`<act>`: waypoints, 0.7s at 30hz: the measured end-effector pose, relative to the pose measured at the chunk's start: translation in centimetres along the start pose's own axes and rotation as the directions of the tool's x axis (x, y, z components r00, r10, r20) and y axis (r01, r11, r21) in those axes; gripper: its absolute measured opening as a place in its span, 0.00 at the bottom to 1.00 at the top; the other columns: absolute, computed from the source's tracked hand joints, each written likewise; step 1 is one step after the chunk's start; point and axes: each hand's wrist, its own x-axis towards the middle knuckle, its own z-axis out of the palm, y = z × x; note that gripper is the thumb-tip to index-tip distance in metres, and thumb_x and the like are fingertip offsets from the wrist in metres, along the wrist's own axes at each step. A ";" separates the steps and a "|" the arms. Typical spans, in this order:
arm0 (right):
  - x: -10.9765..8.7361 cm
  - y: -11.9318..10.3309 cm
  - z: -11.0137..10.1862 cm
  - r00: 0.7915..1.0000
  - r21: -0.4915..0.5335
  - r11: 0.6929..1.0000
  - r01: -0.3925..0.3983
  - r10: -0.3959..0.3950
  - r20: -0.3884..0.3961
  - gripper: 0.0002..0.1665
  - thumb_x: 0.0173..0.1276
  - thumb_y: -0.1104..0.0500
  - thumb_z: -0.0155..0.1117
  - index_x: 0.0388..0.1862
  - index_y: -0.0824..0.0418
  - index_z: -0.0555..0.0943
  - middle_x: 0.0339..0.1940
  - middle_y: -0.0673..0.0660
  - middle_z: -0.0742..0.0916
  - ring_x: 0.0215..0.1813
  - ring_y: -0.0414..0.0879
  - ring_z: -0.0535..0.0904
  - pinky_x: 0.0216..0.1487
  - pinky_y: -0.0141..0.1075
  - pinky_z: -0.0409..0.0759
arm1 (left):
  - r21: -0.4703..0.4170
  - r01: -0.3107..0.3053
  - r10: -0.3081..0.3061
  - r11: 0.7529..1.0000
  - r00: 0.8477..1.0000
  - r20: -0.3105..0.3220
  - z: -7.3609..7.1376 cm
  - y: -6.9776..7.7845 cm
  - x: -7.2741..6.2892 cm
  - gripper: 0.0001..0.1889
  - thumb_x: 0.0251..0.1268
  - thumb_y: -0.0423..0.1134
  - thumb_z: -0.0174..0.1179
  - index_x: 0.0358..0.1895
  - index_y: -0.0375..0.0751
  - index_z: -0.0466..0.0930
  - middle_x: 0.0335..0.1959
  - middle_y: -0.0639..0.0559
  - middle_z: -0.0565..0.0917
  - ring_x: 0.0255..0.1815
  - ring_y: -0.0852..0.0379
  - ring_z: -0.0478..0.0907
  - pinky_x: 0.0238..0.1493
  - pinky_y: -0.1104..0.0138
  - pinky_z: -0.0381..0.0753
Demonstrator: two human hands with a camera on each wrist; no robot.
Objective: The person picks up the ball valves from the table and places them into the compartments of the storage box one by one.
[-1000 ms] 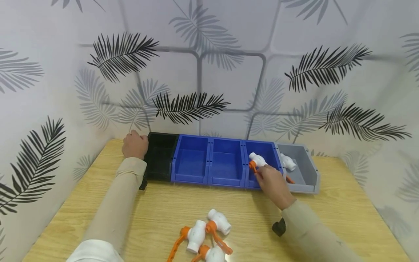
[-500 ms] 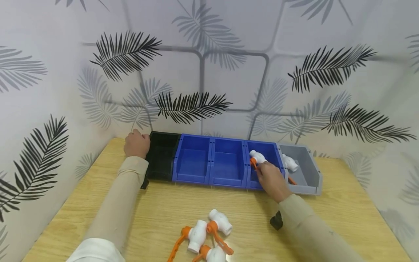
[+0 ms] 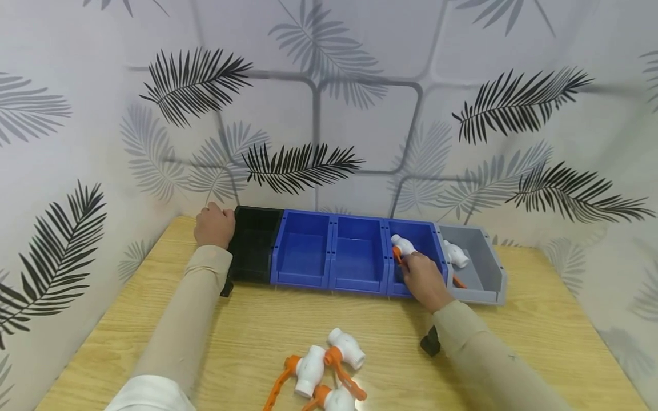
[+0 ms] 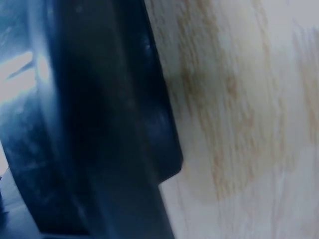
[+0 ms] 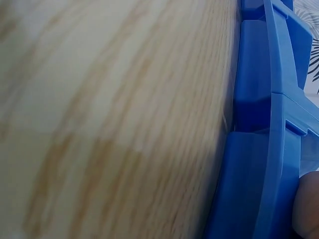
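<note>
In the head view my right hand reaches into the rightmost blue bin section and pinches the orange handle of a white ball valve. The valve's white body lies toward the back of that bin. Part of the handle is covered by my fingers. Only a bit of the right hand shows at the edge of the right wrist view. My left hand is bent beside the left wall of the black bin, knuckles up, its fingertips hidden. The left wrist view shows the black bin's wall close up.
A grey bin at the right end holds another white ball valve with an orange handle. Several ball valves with orange handles lie on the wooden table in front. A patterned wall stands behind the bins.
The whole head view has shifted slightly. My right hand and the valve stay in the same bin with only a small movement; my left hand remains beside the black bin.
</note>
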 end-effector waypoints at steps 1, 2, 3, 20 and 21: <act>0.0 0.0 0.0 1.000 0.001 1.000 -0.002 0.002 -0.001 0.07 0.60 0.65 0.61 0.23 0.63 0.79 0.21 0.55 0.78 0.25 0.51 0.74 0.28 0.45 0.72 | -0.002 0.002 -0.002 1.000 1.000 0.004 -0.1 0.0 0.0 0.16 0.63 0.41 0.41 0.34 0.27 0.70 0.31 0.30 0.74 0.36 0.31 0.73 0.31 0.41 0.72; 0.1 0.0 0.0 1.000 0.000 1.000 -0.004 0.004 0.000 0.07 0.60 0.65 0.61 0.22 0.63 0.79 0.21 0.55 0.78 0.25 0.51 0.74 0.28 0.46 0.72 | -0.003 0.004 -0.004 1.000 1.000 0.009 -0.2 0.1 0.0 0.16 0.63 0.41 0.41 0.34 0.27 0.70 0.31 0.30 0.74 0.36 0.31 0.73 0.32 0.41 0.72; 0.1 0.0 0.0 1.000 -0.001 1.000 -0.005 0.005 0.001 0.08 0.60 0.65 0.61 0.22 0.62 0.78 0.21 0.55 0.77 0.25 0.51 0.74 0.28 0.46 0.72 | -0.003 0.005 -0.005 1.000 1.000 0.012 -0.2 0.1 0.0 0.16 0.63 0.41 0.41 0.34 0.28 0.70 0.32 0.31 0.74 0.36 0.31 0.73 0.32 0.41 0.72; 0.8 -0.8 -0.3 0.988 0.003 0.995 -0.103 0.102 0.119 0.05 0.60 0.65 0.61 0.24 0.62 0.80 0.24 0.58 0.82 0.28 0.54 0.78 0.29 0.49 0.74 | -0.009 0.001 -0.002 1.000 1.000 -0.027 -0.3 0.3 -0.3 0.16 0.62 0.40 0.42 0.33 0.26 0.70 0.31 0.30 0.74 0.35 0.31 0.73 0.31 0.41 0.71; 0.8 -0.9 -0.3 0.987 0.002 0.994 -0.108 0.107 0.119 0.05 0.60 0.64 0.61 0.25 0.62 0.81 0.25 0.58 0.83 0.29 0.54 0.79 0.30 0.49 0.74 | -0.008 0.002 -0.002 1.000 1.000 -0.029 -0.3 0.3 -0.2 0.16 0.61 0.40 0.42 0.33 0.26 0.70 0.31 0.30 0.74 0.35 0.31 0.73 0.31 0.41 0.72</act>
